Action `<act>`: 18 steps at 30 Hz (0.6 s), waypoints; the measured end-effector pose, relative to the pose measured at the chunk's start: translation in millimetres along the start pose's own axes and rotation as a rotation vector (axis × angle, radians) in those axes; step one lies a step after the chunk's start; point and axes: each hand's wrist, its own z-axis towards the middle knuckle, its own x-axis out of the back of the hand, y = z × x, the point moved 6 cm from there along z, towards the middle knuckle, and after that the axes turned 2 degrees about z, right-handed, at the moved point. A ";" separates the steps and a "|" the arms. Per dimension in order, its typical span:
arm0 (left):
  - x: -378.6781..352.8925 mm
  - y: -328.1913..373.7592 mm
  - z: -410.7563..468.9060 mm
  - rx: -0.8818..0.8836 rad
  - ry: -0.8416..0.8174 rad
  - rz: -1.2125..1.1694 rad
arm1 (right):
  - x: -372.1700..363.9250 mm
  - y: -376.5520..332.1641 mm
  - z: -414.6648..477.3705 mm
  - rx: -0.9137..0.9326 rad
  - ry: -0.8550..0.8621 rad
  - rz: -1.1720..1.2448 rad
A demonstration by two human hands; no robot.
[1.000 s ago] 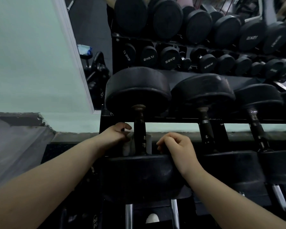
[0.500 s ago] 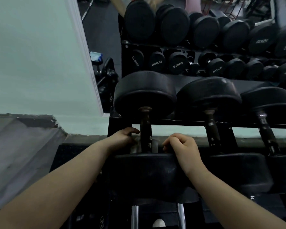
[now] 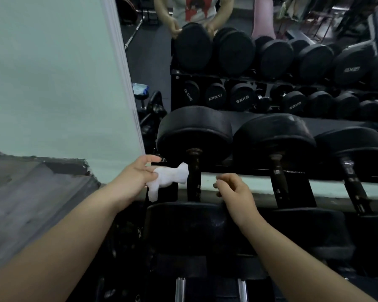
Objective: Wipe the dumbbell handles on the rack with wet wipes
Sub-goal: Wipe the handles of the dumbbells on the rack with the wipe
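White wet wipe (image 3: 168,178), crumpled, hangs from the left hand (image 3: 135,178) on my feed, pinched between thumb and fingers. Its far tip reaches the dark handle (image 3: 193,177) of the leftmost dumbbell on the rack (image 3: 298,190); from here I cannot tell whether cloth and metal actually touch. That handle runs away from the camera between 2 black rubber heads, the far head (image 3: 194,134) up against the mirror and the near head (image 3: 183,225) below the wrists.

The right hand (image 3: 234,190) sits just to the right of the same handle, apart from it, fingers curled in towards the thumb with nothing visible between them. Its wrist lies over the near head's upper edge.

To the right I count 2 more dumbbells in the same row, the second handle (image 3: 278,177) rusty at its collar and the third handle (image 3: 351,182) brighter. A pale green wall (image 3: 52,73) fills the left side.
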 end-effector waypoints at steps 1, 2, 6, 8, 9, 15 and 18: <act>0.5 8.6 -8.5 -0.045 0.004 0.003 | -1.5 0.5 0.0 -0.024 -0.031 -0.031; -0.2 16.1 -16.5 -0.083 -0.003 -0.010 | -2.7 1.7 0.2 -0.038 -0.066 -0.064; -14.0 37.7 -40.5 -0.222 -0.030 -0.055 | -5.6 -18.9 -9.7 0.031 -0.239 -0.045; -24.8 44.1 -48.3 -0.283 -0.004 -0.038 | -8.3 -35.2 -19.2 0.065 -0.377 0.080; -32.2 45.7 -52.0 -0.301 0.003 -0.016 | -8.9 -42.2 -24.5 0.069 -0.438 0.135; -75.1 56.1 -68.6 -0.405 0.074 0.130 | 24.0 -49.0 -47.5 -0.098 -0.500 0.446; -97.7 60.8 -77.5 -0.455 0.083 0.215 | 45.7 -40.9 -50.2 0.010 -0.415 0.135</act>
